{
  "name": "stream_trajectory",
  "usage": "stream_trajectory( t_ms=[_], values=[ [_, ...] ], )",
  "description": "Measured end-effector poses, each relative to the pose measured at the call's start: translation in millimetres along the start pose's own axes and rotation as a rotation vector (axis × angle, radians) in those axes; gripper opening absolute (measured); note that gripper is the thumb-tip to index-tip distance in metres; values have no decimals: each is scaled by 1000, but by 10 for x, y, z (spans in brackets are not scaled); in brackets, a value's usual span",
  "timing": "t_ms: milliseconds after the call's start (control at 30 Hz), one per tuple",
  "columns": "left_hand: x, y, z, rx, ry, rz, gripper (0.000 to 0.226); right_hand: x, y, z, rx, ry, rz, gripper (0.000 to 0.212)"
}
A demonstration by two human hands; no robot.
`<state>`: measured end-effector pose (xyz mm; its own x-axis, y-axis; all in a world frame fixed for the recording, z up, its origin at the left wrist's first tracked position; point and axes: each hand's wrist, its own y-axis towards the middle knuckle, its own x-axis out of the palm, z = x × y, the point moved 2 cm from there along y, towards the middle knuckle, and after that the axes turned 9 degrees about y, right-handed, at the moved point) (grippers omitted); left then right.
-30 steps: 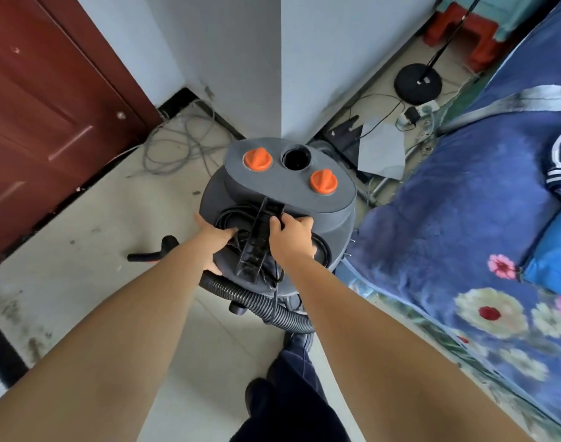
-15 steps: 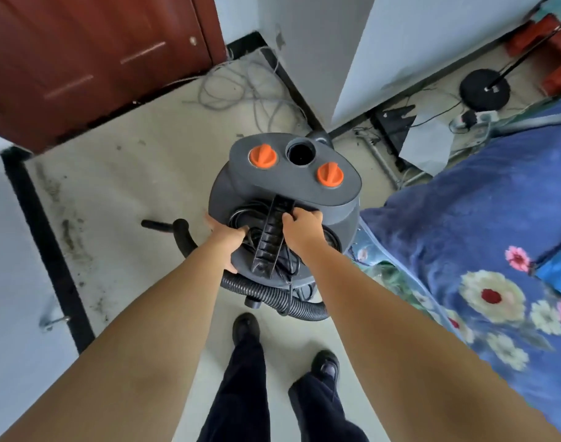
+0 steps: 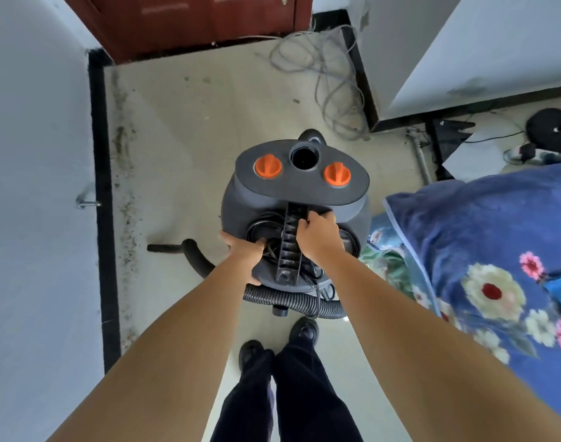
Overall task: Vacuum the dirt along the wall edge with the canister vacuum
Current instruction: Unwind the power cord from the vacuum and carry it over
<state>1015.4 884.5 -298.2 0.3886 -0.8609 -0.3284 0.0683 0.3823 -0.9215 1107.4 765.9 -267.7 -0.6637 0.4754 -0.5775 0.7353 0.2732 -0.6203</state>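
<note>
Floor [image 3: 209, 129] now fills more of the view than 0.5 s ago; the left wall [image 3: 33, 186] and its black skirting [image 3: 102, 202] have swung in, the door [image 3: 193, 20] sits far. Vacuum [image 3: 296, 193] stands mid-floor, just left of the bed [image 3: 480, 250]. Right hand [image 3: 317, 232] grips the handle [image 3: 290, 240], fingers curled round it. Left hand [image 3: 242, 250] rests on the canister's left side; its fingers are hidden. Dirt [image 3: 126, 193] lines the left skirting; open floor lies between it and the vacuum. Hose [image 3: 292, 301] trails near.
</note>
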Motion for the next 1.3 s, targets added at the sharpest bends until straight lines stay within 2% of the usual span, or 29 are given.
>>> stream_trajectory(
  t_ms=[200,433,600,767,900,1067,1300],
  values=[
    [-9,-160,-735,0,-59,77,91,309,-490,195,-45,-72,-7,32],
    [71,-357,-1559,-48,-147,86,89,606,-1054,520,-97,-163,-39,33],
    [187,-550,-2134,-77,-238,81,94,720,-1441,823,-165,-184,-120,31],
    [371,-773,-2764,-140,-307,93,88,852,-1915,1246,-185,-207,-144,32],
    [504,-946,-3207,-83,-221,127,90,963,-2288,1578,-189,-220,-117,34],
    [617,-1227,-3781,-71,-126,89,92,1083,-2720,1946,-163,-217,-121,33],
    [933,-1551,-4700,-112,-260,72,96,1258,-3428,2594,-192,-261,-131,33]
  ],
)
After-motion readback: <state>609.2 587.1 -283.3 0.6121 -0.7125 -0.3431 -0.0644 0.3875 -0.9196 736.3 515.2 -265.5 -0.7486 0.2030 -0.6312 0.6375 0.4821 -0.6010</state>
